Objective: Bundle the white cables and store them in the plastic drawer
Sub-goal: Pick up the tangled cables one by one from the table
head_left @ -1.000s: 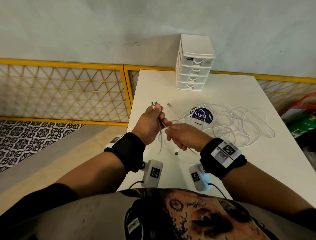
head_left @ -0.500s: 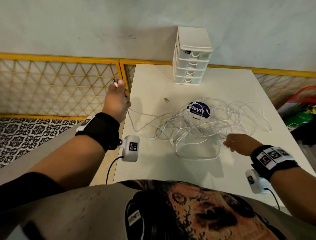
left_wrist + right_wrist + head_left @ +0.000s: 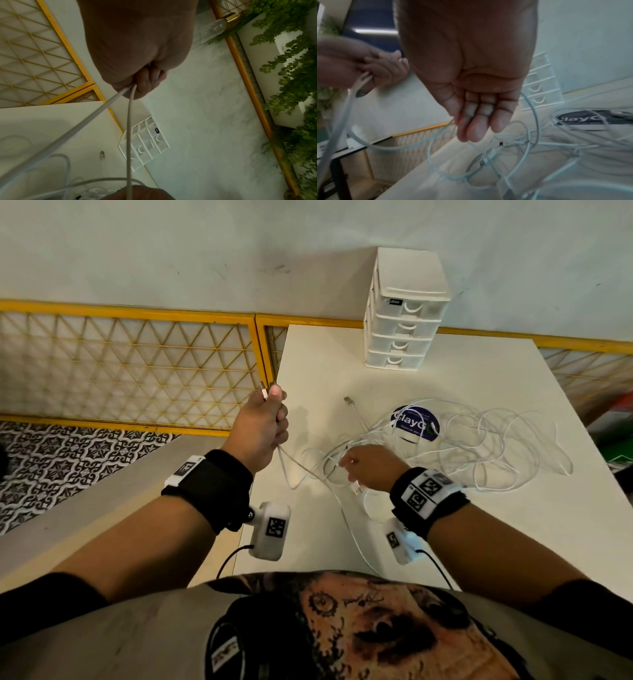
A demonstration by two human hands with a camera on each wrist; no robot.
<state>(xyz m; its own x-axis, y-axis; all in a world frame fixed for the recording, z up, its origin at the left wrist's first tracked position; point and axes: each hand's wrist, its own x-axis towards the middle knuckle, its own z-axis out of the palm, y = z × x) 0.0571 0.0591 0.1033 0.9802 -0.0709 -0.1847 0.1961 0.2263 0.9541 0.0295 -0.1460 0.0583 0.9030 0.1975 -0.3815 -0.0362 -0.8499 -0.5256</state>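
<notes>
A tangle of white cables (image 3: 479, 446) sprawls over the middle of the white table (image 3: 513, 525). My left hand (image 3: 275, 419) is raised over the table's left edge and grips two cable ends, their plugs (image 3: 264, 390) sticking up above the fist. In the left wrist view two strands (image 3: 120, 102) run down from that fist (image 3: 145, 78). My right hand (image 3: 349, 465) hovers over the left part of the tangle. Its fingers (image 3: 476, 121) are straight and together, with strands (image 3: 440, 129) passing by the fingertips. The white plastic drawer unit (image 3: 404, 313) stands at the table's far edge, all drawers closed.
A round dark blue sticker (image 3: 414, 422) lies on the table under the cables. A loose plug (image 3: 347, 399) points toward the drawers. A yellow lattice fence (image 3: 137, 371) runs along the left and back, with patterned floor (image 3: 68, 457) below.
My left hand has come back from out over the fence side to the table's left edge, still gripping the cable ends. My right hand moved left from the table's right part to the tangle.
</notes>
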